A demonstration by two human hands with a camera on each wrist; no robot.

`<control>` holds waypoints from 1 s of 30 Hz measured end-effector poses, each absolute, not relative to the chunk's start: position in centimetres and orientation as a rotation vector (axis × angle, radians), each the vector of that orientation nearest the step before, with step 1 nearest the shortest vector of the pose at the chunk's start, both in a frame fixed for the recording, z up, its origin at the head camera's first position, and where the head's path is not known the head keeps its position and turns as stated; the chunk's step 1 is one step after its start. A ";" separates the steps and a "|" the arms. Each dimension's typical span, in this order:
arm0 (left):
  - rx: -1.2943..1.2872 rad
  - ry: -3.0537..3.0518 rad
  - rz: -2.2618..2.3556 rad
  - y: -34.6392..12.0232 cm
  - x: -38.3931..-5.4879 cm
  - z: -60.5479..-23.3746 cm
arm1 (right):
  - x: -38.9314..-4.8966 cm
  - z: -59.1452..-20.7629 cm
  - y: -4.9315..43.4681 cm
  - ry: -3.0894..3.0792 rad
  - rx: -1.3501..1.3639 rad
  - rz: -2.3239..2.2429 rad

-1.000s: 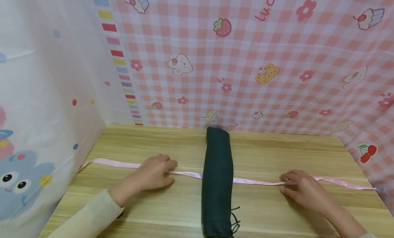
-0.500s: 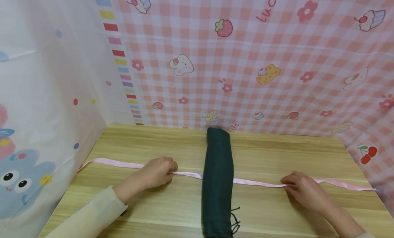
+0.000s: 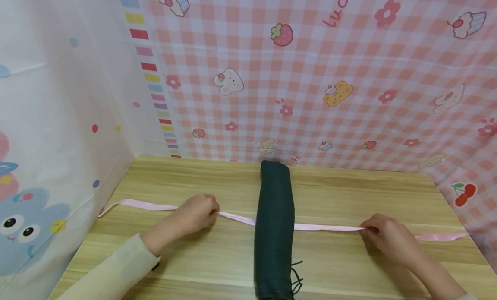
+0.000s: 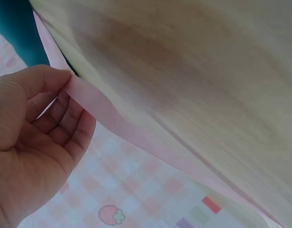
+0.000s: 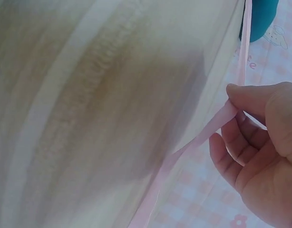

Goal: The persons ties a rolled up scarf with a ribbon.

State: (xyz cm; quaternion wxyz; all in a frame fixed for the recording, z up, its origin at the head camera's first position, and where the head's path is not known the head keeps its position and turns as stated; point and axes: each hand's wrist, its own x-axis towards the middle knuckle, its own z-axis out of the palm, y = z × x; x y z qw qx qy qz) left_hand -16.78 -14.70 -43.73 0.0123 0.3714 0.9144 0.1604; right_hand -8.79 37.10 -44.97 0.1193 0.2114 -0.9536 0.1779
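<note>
A long pink ribbon runs left to right across the table, passing under a folded dark green scarf. The scarf lies lengthwise from the back edge toward the front, with dark fringe at its near right side. To the left of the scarf, my left hand pinches the ribbon between thumb and fingertips. On the other side, my right hand pinches it the same way. Both stretches between hand and scarf look taut. In each wrist view the ribbon's tail trails away from the pinch. The part beneath the scarf is hidden.
The wood-grain table ends at the back against a pink checked cloth with cartoon prints. A white printed cloth hangs along the left, and more checked cloth closes off the right.
Both hands have closed their fingertips on the ribbon and raised it slightly. The slack beside the scarf has straightened, and the right tail has shifted. The scarf has stayed in place.
</note>
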 end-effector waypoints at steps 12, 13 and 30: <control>1.103 3.000 0.641 -14.0 -16.5 -42.8 | -8.9 -44.0 36.5 -2.723 0.540 0.599; 1.106 3.015 0.657 -13.9 -16.5 -42.7 | -8.9 -43.9 36.4 -2.719 0.532 0.605; 1.139 3.142 0.890 -11.6 -16.3 -41.6 | -9.5 -42.6 35.0 -2.566 0.443 0.616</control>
